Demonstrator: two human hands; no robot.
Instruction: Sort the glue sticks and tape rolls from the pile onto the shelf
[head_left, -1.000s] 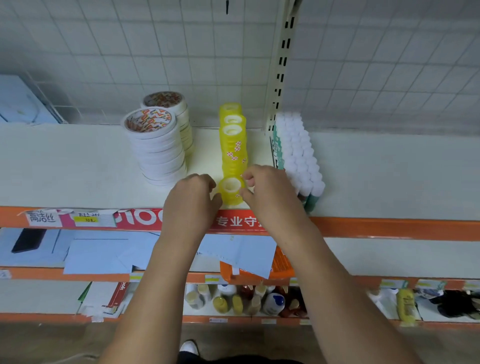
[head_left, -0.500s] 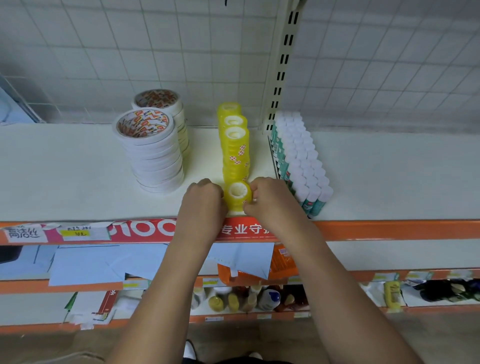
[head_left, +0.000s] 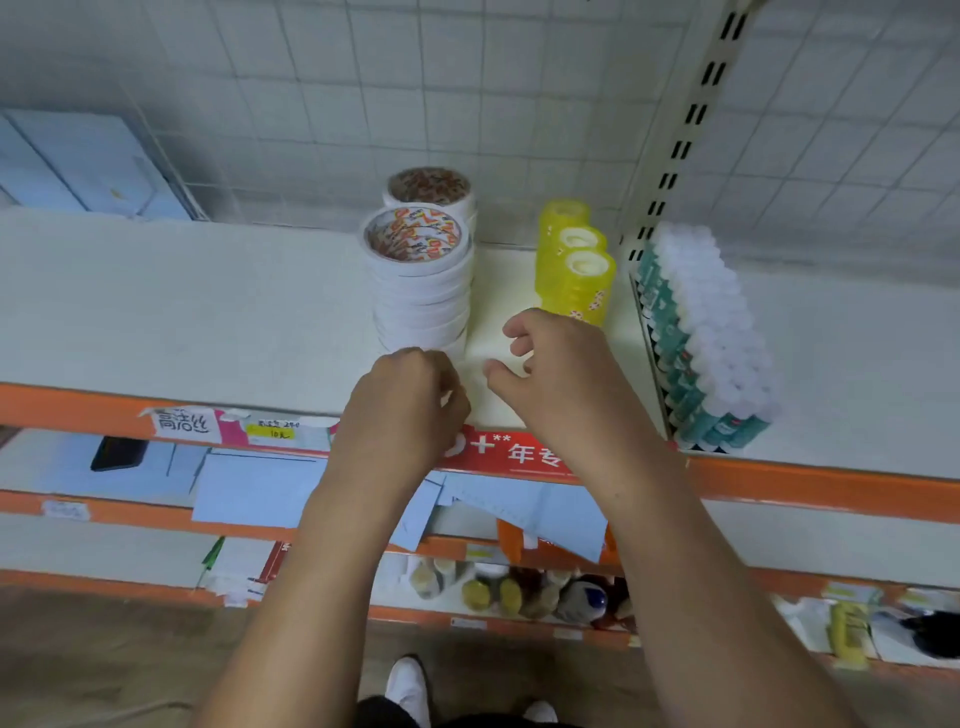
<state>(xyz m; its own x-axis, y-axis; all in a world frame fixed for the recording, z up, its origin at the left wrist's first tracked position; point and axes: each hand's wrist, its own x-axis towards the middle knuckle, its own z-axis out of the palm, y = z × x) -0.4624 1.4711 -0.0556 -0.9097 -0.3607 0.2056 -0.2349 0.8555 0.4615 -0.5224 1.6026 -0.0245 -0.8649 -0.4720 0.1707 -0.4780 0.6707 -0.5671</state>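
Observation:
Two stacks of white tape rolls (head_left: 422, 291) stand on the white shelf (head_left: 208, 312), one behind the other. To their right runs a row of yellow tape rolls (head_left: 584, 283), its front end hidden behind my right hand (head_left: 561, 374). Upright glue sticks (head_left: 701, 338) with white caps are packed in a block further right. My right hand hovers over the shelf front with loosely curled fingers and holds nothing. My left hand (head_left: 410, 410) is curled into a fist at the shelf edge, just in front of the near white stack; I see nothing in it.
A slotted metal upright (head_left: 675, 150) rises between the yellow rolls and the glue sticks. Wire grid backs the shelf. An orange rail with labels (head_left: 270, 428) fronts it. Lower shelves hold blue sheets (head_left: 254, 488), an orange basket (head_left: 511, 538) and bottles (head_left: 519, 592).
Both hands have let go of the front yellow roll and drawn back toward the shelf edge. My view has swung to the left and closer.

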